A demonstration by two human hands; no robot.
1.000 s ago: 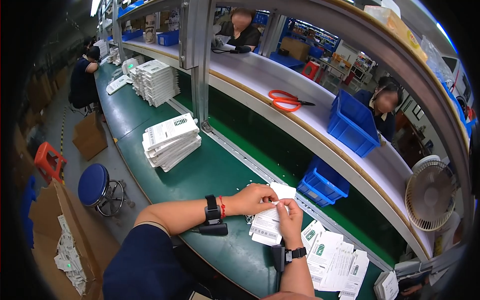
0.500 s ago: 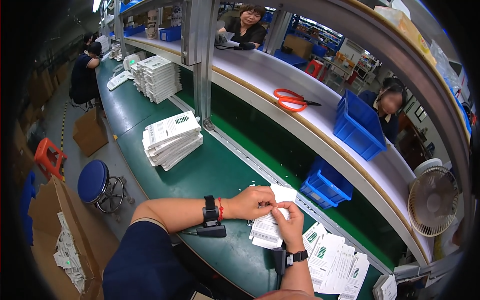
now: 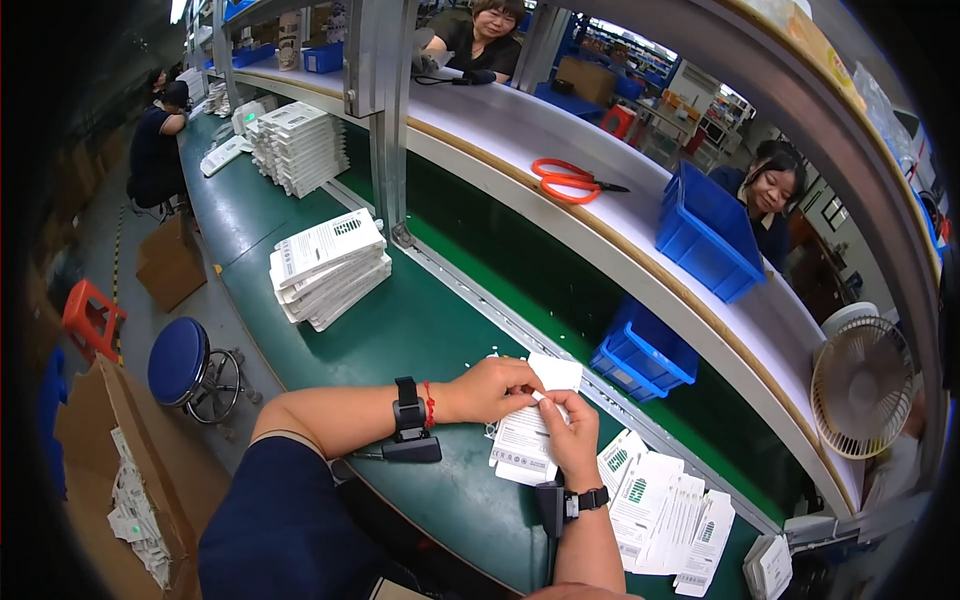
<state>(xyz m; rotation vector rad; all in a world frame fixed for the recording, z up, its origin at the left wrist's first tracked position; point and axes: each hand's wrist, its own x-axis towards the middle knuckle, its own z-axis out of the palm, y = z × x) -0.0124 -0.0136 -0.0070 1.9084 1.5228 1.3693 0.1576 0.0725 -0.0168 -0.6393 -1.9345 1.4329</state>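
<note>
- Head view: both hands remain on the white flat pack (image 3: 528,440) at the near edge of the green desk (image 3: 400,330); the pack has not shifted over the last second.
- Left hand (image 3: 490,388) pinches its upper edge; right hand (image 3: 572,440) grips the right side, fingertips meeting.
- More flat packs (image 3: 660,510) lie to the right.

Both forearms enter from the lower edge and converge near the centre. The left forearm runs almost level from the left, bare below a dark blue sleeve, with a black device and a red band at the wrist. The left hand (image 3: 492,388) is curled, fingertips pinched together. The right forearm rises steeply from below, a black strap at its wrist. The right hand (image 3: 570,435) is flexed, its fingertips meeting those of the left hand.
</note>
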